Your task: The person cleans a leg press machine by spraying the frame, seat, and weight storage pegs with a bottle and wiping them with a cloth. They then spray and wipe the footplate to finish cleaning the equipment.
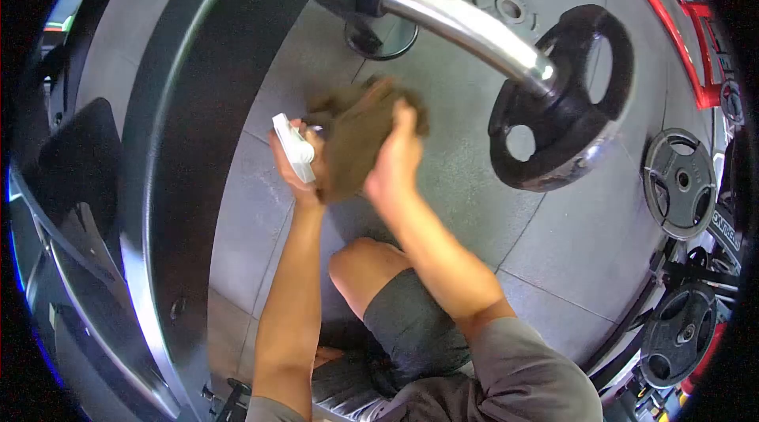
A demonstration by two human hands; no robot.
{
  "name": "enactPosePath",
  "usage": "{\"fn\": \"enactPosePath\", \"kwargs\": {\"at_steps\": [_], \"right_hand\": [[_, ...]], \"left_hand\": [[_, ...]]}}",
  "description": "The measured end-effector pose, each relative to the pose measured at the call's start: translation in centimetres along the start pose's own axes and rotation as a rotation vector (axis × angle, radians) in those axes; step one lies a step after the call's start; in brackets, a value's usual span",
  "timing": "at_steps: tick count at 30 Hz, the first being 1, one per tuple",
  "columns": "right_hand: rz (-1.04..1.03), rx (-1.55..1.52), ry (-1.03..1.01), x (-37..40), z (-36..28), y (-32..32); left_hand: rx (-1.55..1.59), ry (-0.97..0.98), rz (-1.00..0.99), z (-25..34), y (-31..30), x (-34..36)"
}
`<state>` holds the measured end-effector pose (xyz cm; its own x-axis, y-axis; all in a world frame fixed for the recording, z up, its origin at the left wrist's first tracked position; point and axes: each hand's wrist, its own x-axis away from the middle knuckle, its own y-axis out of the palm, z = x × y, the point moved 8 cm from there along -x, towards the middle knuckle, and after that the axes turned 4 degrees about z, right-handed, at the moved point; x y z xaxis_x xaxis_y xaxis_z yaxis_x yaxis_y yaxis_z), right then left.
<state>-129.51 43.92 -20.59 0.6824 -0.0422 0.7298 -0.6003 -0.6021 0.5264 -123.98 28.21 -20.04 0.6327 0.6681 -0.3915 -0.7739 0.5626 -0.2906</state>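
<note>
A brown cloth [356, 145], blurred by motion, is bunched between my two hands. My left hand [304, 161] is closed round a white spray bottle head [295, 149] and touches the cloth's left side. On the cloth's right side my right hand [397, 155] grips it, with the thumb on top. Right of the hands, a black weight plate [565, 102] hangs on the end of a shiny metal bar [466, 23].
A thick black machine frame [186, 106] rises on the left. A grey plate [510, 7] lies on the tiled floor [466, 177] behind. More plates [680, 177] stand at the right, near a red frame [660, 11]. My bent knee is below my hands.
</note>
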Motion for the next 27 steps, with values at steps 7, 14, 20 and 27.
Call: {"fn": "enactPosePath", "kwargs": {"at_steps": [7,14,20,27], "right_hand": [[0.0,0.497,-0.821,-13.8,-5.2,8.1],[0.057,0.794,-0.968,-19.2,-5.9,6.8],[-0.23,1.006,-0.801,-11.1,-2.6,1.7],[-0.686,1.444,-1.334,-7.0,0.7,8.8]], "left_hand": [[-0.148,0.151,-0.004,1.5,0.6,-0.6],[-0.246,0.237,-0.02,1.7,0.8,-0.7],[-0.195,0.162,0.014,0.7,0.9,-0.4],[-0.158,0.155,-0.024,0.8,0.9,-0.3]]}}
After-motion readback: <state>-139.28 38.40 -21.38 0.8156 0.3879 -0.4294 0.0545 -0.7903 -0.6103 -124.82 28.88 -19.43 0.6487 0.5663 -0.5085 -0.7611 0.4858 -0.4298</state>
